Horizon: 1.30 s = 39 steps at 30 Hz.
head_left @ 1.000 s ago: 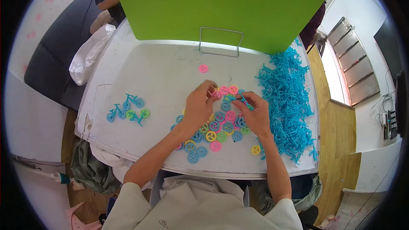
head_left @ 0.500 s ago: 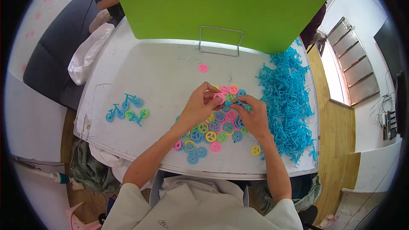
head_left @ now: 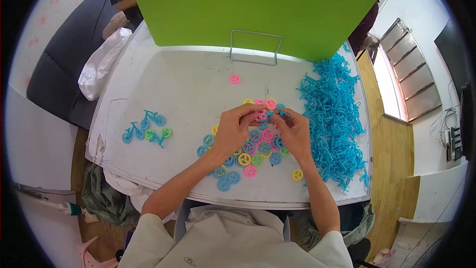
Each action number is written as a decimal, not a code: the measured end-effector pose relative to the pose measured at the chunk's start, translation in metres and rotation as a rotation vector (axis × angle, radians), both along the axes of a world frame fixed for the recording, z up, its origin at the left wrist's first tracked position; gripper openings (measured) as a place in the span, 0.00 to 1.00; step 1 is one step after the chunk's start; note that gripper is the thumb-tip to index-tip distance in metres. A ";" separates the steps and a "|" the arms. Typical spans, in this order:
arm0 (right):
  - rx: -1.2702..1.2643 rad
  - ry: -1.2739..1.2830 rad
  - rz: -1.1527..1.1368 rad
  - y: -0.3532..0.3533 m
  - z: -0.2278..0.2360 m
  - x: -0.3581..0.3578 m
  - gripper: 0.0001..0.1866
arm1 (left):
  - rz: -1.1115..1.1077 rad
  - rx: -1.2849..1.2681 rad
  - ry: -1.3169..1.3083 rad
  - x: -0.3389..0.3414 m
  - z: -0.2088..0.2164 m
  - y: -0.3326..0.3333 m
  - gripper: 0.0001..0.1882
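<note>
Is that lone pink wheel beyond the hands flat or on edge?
Flat: the pink wheel shows its whole round face from above.

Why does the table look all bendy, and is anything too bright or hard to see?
In the head view, the near edge of the table curves because the fisheye lens bends straight lines; in the head view too, the opening at the right looks washed out, and the pink wheel in the left hand is partly hidden.

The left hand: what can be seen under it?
Colourful toy wheels show around the left hand, which grips a pink wheel; whatever lies directly beneath is covered.
</note>
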State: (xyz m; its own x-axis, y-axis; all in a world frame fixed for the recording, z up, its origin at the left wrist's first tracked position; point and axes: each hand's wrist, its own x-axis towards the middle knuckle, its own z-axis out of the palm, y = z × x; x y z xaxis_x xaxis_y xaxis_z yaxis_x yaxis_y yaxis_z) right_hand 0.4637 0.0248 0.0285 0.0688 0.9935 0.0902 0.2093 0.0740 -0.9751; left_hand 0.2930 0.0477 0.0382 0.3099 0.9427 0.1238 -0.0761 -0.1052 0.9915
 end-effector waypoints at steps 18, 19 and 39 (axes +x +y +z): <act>-0.298 0.533 0.111 0.000 -0.006 0.009 0.11 | 0.101 0.185 0.005 0.011 -0.009 -0.010 0.08; -0.271 0.546 0.088 -0.001 -0.008 0.008 0.13 | 0.099 0.185 0.005 0.011 -0.009 -0.011 0.08; 0.306 -0.265 -0.108 -0.008 0.015 -0.001 0.09 | 0.114 0.051 -0.001 -0.009 0.008 -0.002 0.06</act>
